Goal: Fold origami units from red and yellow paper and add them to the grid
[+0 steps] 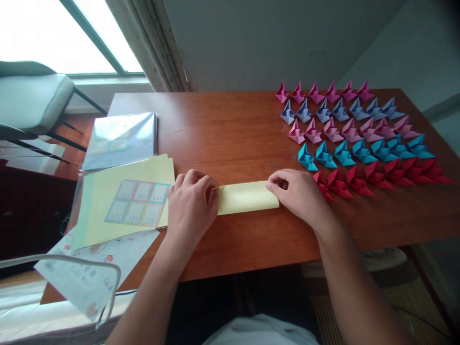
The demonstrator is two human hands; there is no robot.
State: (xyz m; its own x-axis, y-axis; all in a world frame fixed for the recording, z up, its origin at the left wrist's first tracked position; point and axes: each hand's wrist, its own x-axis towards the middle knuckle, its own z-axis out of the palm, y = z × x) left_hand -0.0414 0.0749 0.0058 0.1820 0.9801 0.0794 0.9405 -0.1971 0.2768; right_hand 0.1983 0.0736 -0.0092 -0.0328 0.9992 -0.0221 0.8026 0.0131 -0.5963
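A folded sheet of pale yellow paper [247, 197] lies between my hands near the table's front edge. Its upper layer bulges a little, so the fold looks soft. My left hand [196, 203] pinches the left end, with the fingertips partly hidden behind the hand. At the upper right corner, the thumb and fingers of my right hand [296, 194] close on the paper. Just beyond the right hand stand rows of folded paper figures, the nearest red [347, 181], then turquoise [363, 151], pink [352, 130], lilac [340, 111] and magenta [331, 92].
On the left, a stack of yellow paper sheets [97, 201] overlaps a clear-wrapped pack [122, 139] and a printed white sheet [125, 254]. The brown wooden table [219, 134] meets the wall at its back. A chair [39, 100] stands beyond its left side.
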